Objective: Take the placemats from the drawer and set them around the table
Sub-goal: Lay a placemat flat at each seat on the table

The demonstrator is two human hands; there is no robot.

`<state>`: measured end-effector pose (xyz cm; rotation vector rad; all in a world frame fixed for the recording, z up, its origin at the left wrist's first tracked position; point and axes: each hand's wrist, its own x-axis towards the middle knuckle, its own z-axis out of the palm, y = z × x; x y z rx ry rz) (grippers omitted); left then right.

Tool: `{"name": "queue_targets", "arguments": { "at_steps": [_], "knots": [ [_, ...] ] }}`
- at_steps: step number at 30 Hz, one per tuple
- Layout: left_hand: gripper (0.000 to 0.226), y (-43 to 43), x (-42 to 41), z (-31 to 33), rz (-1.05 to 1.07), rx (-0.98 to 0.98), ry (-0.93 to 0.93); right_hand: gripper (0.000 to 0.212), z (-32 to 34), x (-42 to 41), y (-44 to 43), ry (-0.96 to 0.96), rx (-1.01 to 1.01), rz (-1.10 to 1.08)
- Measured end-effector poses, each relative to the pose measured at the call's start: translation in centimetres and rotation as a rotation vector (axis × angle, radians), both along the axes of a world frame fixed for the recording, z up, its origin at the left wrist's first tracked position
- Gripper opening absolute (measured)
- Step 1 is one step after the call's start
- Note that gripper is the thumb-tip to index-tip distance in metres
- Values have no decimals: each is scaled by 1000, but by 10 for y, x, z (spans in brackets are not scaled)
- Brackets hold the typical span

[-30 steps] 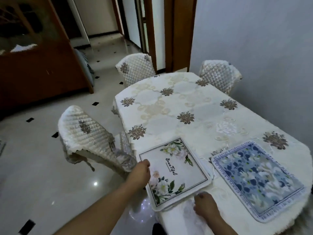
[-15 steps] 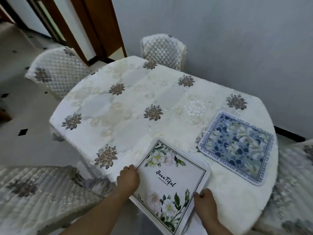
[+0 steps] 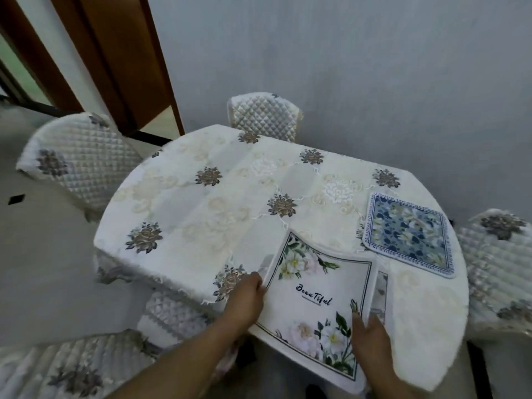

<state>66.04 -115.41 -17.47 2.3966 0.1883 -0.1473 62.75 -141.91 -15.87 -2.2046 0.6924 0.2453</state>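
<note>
A white placemat [image 3: 313, 295] with flowers and the word "Beautiful" tops a small stack at the near edge of the oval table [image 3: 201, 208]. My left hand [image 3: 244, 298] grips its left edge. My right hand [image 3: 371, 335] holds its right edge, where the border of another mat [image 3: 381, 292] peeks out beneath. A blue floral placemat [image 3: 408, 234] lies flat on the table's right side, apart from both hands.
Quilted chairs ring the table: far left [image 3: 83, 165], far middle [image 3: 264, 116], right [image 3: 501, 269] and near left [image 3: 77, 367]. A grey wall stands behind the table, with a brown door frame [image 3: 115, 61] at upper left.
The view has swung round to the right along the table's near edge. Both hands kept hold of the white mat stack, which has shifted right and closer to the blue mat.
</note>
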Motion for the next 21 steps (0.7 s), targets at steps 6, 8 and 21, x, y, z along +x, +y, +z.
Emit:
{"name": "queue_targets", "arguments": {
  "at_steps": [6, 8, 21],
  "knots": [
    [19, 126, -10, 45, 41, 24, -118, 26, 28, -13, 97, -262, 89, 74],
    [19, 154, -5, 50, 47, 45, -122, 33, 31, -1, 122, -269, 91, 84],
    [23, 253, 81, 19, 111, 181, -63, 27, -25, 118, 228, -238, 135, 98]
  ]
}}
